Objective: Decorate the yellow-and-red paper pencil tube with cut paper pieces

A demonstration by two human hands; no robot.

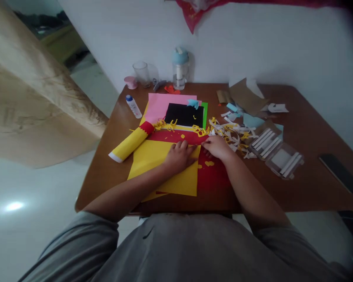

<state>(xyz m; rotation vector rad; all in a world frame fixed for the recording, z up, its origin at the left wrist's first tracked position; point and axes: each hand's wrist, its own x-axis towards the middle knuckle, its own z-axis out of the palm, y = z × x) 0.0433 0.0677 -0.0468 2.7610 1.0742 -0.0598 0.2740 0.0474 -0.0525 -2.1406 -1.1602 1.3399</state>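
Observation:
A yellow sheet of paper (153, 156) lies on top of a red sheet (214, 178) at the front of the table. My left hand (179, 156) rests flat on the yellow sheet with its fingers apart. Close to that sheet's upper right corner, my right hand (217, 147) has its thumb and fingers pinched together over the red sheet. What lies between those fingertips is too small to make out. Small yellow paper scraps (209, 163) are scattered on the red sheet around my right hand. A yellow paper tube (131, 145) with a red scalloped end lies to the left.
Behind are pink paper (167, 103), a black sheet (184, 114) and a glue bottle (133, 106). Paper strips (231, 133) and an open plastic case (282, 158) lie right, with a phone (339, 172) beyond. A glass (141, 74) and a water bottle (180, 70) stand by the wall.

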